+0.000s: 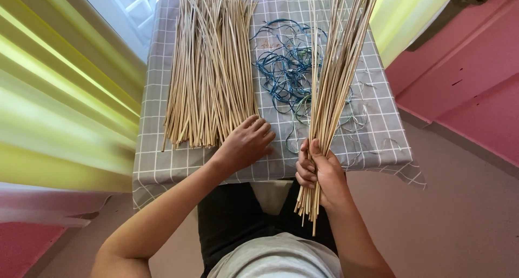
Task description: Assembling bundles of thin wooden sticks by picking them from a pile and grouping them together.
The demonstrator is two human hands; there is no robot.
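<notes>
The right hand (319, 172) clenched 1 bundle of sticks (338, 78), long axis rising up and away from it. The left hand (246, 143), unclenched, touched the flat stick pile (208, 72) lying just beyond its fingertips.

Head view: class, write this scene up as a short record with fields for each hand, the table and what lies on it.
Left hand: rests on the near end of the loose pile of thin sticks, fingers curled
Right hand: grips a bundle of sticks, fanning away from the person
Table: covered by a grey checked cloth
Between pile and bundle: tangle of blue cords lying on the cloth
</notes>
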